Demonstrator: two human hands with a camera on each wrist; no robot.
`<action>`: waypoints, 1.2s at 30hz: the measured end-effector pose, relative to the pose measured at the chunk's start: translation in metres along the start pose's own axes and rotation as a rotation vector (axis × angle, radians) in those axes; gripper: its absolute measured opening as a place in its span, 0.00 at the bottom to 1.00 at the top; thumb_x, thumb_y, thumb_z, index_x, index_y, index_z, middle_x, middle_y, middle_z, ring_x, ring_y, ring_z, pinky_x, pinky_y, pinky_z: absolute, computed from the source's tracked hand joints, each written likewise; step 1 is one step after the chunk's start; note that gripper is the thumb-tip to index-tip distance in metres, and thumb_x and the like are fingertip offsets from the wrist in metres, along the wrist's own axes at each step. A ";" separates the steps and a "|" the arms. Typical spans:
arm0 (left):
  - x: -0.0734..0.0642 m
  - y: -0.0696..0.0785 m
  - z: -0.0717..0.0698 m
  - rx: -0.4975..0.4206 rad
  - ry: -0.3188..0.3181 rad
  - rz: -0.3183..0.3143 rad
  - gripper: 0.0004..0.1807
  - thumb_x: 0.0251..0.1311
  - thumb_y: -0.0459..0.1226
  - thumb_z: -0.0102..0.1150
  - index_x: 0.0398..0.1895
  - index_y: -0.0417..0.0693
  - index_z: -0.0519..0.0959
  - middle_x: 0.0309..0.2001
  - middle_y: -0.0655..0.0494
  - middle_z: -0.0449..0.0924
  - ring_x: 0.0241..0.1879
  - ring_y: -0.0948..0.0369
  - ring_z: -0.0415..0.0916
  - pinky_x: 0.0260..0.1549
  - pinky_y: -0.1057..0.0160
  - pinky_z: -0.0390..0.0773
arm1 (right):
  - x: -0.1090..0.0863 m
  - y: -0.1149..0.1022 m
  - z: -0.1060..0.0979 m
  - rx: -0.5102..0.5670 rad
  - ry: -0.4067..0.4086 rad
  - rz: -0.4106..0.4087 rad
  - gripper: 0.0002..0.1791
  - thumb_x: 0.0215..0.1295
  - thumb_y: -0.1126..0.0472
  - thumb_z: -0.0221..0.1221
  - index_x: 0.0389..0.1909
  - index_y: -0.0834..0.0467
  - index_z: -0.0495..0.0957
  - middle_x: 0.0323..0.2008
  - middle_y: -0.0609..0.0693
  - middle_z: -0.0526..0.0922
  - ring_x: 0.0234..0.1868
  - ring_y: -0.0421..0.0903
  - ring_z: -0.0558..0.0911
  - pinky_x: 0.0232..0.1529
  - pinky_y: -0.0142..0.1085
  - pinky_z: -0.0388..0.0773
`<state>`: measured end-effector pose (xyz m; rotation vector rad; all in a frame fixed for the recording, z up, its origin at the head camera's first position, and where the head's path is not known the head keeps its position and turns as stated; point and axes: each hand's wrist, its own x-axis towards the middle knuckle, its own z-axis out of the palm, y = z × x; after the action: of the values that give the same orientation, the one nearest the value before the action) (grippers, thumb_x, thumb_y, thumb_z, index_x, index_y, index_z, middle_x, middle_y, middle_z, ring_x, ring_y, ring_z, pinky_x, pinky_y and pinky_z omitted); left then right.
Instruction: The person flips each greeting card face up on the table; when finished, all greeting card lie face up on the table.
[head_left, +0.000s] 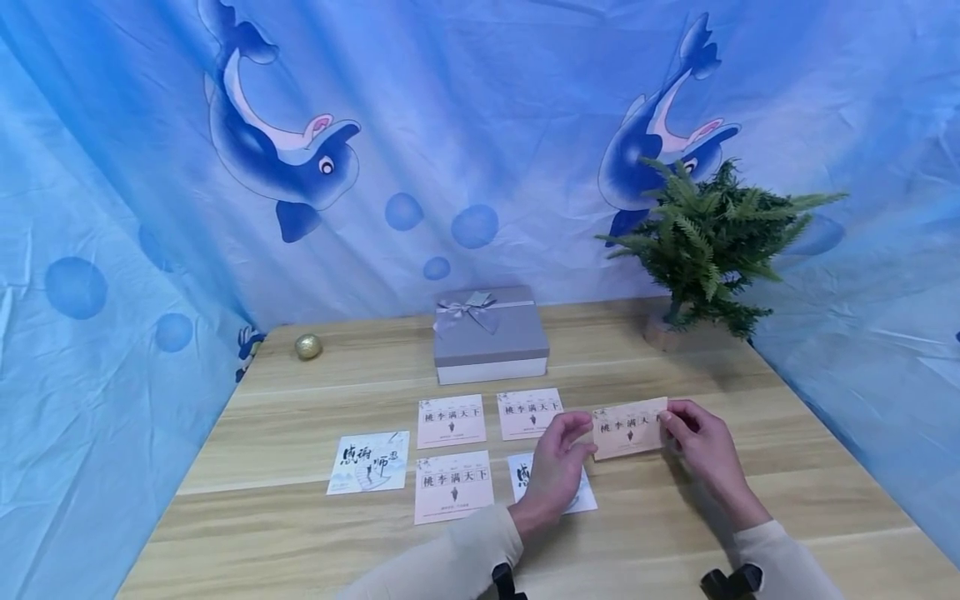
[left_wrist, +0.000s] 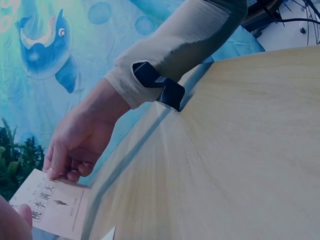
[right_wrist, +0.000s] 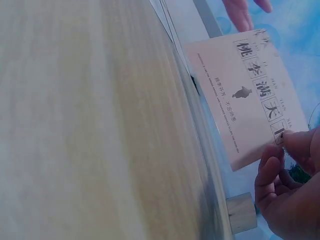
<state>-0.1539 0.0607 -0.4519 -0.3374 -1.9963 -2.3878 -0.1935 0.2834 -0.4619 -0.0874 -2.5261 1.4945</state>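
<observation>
My right hand pinches the right edge of a pale pink card with black Chinese lettering, holding it raised and tilted above the table. At the card's left edge is my left hand, thumb and fingers apart; whether its fingertips touch the card is unclear. Beneath the left hand lies a white card with black brush writing, partly hidden. Flat on the table to the left are pink cards, one at upper left, one at upper right and one nearer me. Another white card lies farther left.
Behind the cards stands a grey gift box with a ribbon bow. A gold ball sits at the back left of the wooden table. A small green tree stands at the back right, before a blue dolphin curtain.
</observation>
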 end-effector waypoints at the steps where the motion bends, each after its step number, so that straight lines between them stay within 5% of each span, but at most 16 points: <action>1: 0.000 -0.001 0.000 0.005 -0.005 -0.004 0.21 0.57 0.24 0.53 0.56 0.34 0.70 0.59 0.42 0.73 0.63 0.48 0.71 0.61 0.57 0.74 | 0.000 0.001 0.000 -0.003 -0.002 0.003 0.15 0.73 0.56 0.54 0.47 0.66 0.77 0.31 0.56 0.78 0.28 0.44 0.74 0.23 0.32 0.74; 14: 0.002 -0.010 -0.001 0.019 -0.015 -0.034 0.20 0.57 0.22 0.48 0.55 0.30 0.70 0.58 0.35 0.72 0.63 0.43 0.70 0.59 0.54 0.75 | 0.003 0.006 0.000 -0.101 -0.079 0.081 0.13 0.73 0.59 0.53 0.47 0.67 0.76 0.35 0.56 0.75 0.33 0.46 0.72 0.25 0.31 0.73; 20: -0.003 -0.014 -0.002 0.190 -0.071 -0.118 0.22 0.56 0.26 0.50 0.56 0.38 0.73 0.59 0.43 0.74 0.63 0.46 0.71 0.63 0.56 0.72 | 0.008 0.012 0.001 -0.169 -0.088 0.045 0.11 0.72 0.62 0.54 0.46 0.66 0.77 0.35 0.55 0.76 0.35 0.46 0.72 0.28 0.29 0.72; 25: -0.011 -0.010 -0.002 0.390 -0.150 -0.117 0.21 0.57 0.30 0.52 0.55 0.50 0.75 0.64 0.46 0.74 0.59 0.52 0.75 0.62 0.58 0.72 | 0.011 0.014 0.000 -0.201 -0.100 0.034 0.10 0.70 0.63 0.56 0.45 0.67 0.77 0.33 0.55 0.78 0.33 0.46 0.73 0.28 0.30 0.71; 28: -0.014 -0.008 -0.001 0.464 -0.193 -0.091 0.21 0.57 0.32 0.52 0.55 0.51 0.75 0.48 0.50 0.82 0.38 0.62 0.80 0.47 0.67 0.78 | 0.013 0.015 0.000 -0.216 -0.104 0.024 0.10 0.69 0.63 0.56 0.44 0.67 0.77 0.31 0.54 0.78 0.30 0.45 0.74 0.26 0.31 0.71; 31: -0.017 -0.007 -0.001 0.476 -0.255 -0.083 0.21 0.58 0.34 0.51 0.57 0.49 0.74 0.24 0.62 0.73 0.17 0.68 0.64 0.26 0.73 0.71 | 0.016 0.017 0.001 -0.238 -0.106 0.017 0.10 0.68 0.64 0.56 0.44 0.67 0.78 0.28 0.53 0.78 0.27 0.45 0.74 0.25 0.31 0.71; 33: -0.018 -0.007 -0.001 0.480 -0.305 -0.087 0.21 0.59 0.35 0.51 0.57 0.48 0.73 0.19 0.65 0.61 0.14 0.70 0.59 0.21 0.73 0.67 | 0.018 0.019 0.002 -0.249 -0.108 0.020 0.11 0.68 0.63 0.57 0.44 0.68 0.78 0.28 0.52 0.78 0.27 0.44 0.75 0.25 0.31 0.71; 36: -0.020 -0.007 -0.001 0.500 -0.349 -0.097 0.20 0.58 0.36 0.52 0.56 0.49 0.74 0.19 0.68 0.60 0.17 0.70 0.59 0.28 0.74 0.70 | 0.020 0.022 0.004 -0.276 -0.114 0.019 0.12 0.67 0.63 0.57 0.44 0.68 0.79 0.30 0.54 0.81 0.29 0.46 0.75 0.28 0.32 0.71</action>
<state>-0.1351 0.0585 -0.4623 -0.6843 -2.7181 -1.8712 -0.2152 0.2940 -0.4794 -0.0702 -2.8167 1.1782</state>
